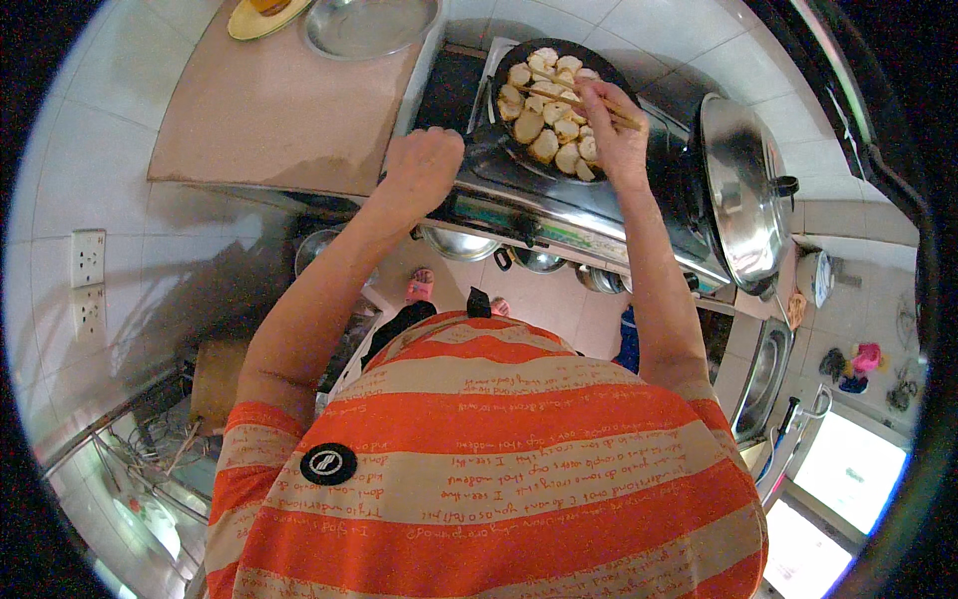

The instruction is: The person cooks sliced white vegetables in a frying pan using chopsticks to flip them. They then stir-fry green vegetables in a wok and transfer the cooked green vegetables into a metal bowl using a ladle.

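A dark frying pan (602,56) sits on the gas stove (554,202) in front of me. Pale, round food slices (528,126), some browned at the edges, cover most of its bottom. My right hand (615,135) is over the pan's right side, holding a pair of wooden chopsticks (550,95). Their tips reach in among the slices on the left. Closed in a fist, my left hand (426,166) grips the pan handle (488,140), most of which it hides.
Left of the stove, a countertop (277,112) bears a metal basin (370,26) and a yellow plate (266,19). A large lidded wok (748,195) occupies the right burner side. Farther right is a sink (763,382). Several pots and lids (460,243) stand below the stove.
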Available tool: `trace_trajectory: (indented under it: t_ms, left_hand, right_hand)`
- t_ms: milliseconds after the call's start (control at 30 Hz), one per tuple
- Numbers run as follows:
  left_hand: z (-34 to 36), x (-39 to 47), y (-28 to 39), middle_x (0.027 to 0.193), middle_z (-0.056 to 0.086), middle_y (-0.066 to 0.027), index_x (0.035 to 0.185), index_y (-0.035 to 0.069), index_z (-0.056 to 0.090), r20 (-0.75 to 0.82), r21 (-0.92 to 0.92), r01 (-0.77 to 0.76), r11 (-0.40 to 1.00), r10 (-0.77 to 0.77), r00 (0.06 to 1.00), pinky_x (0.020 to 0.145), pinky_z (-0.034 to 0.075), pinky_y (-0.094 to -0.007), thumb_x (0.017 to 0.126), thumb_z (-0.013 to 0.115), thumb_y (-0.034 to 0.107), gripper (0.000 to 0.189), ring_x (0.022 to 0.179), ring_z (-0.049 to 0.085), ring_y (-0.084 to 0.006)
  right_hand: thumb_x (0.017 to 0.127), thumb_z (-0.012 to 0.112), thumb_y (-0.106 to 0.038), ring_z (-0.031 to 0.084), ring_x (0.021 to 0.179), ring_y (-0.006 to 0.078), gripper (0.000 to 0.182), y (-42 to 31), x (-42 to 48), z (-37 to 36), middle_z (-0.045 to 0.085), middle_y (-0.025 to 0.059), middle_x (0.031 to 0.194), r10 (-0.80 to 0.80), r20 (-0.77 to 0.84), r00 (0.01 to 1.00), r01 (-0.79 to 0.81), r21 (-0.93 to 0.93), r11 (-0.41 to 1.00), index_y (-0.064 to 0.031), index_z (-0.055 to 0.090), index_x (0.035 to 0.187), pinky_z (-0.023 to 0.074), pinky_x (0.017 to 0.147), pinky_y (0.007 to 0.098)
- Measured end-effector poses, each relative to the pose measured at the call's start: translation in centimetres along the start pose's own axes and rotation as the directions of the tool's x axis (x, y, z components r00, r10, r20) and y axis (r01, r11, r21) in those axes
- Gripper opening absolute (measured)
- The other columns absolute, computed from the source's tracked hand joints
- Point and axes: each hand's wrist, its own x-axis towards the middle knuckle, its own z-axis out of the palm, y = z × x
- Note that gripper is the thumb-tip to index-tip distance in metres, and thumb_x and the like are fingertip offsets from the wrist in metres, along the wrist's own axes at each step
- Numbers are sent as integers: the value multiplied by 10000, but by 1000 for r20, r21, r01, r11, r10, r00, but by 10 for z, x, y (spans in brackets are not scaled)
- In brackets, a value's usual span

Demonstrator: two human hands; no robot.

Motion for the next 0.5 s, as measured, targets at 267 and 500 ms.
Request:
trace_trajectory:
  t_ms: [267, 500]
  left_hand:
    - [1, 2, 1, 808, 612, -170, 899, 11, 556, 5, -5, 7, 1000, -7, 1000, 633, 500, -439, 797, 585, 192, 211, 770, 615, -336]
    - [-2, 5, 2, 815, 614, -171, 890, 14, 560, 75, 7, 33, 999, -34, 997, 648, 500, -448, 805, 578, 200, 205, 785, 616, -336]
  right_hand:
    - [878, 564, -163, 611, 847, 190, 189, 24, 8, -7, 613, 108, 922, 285, -185, 941, -225, 290, 930, 20, 581, 920, 534, 768, 292]
    - [860, 578, -125, 603, 838, 225, 159, 41, 9, 12, 574, 120, 896, 451, -293, 843, -204, 602, 772, 13, 508, 893, 561, 725, 355]
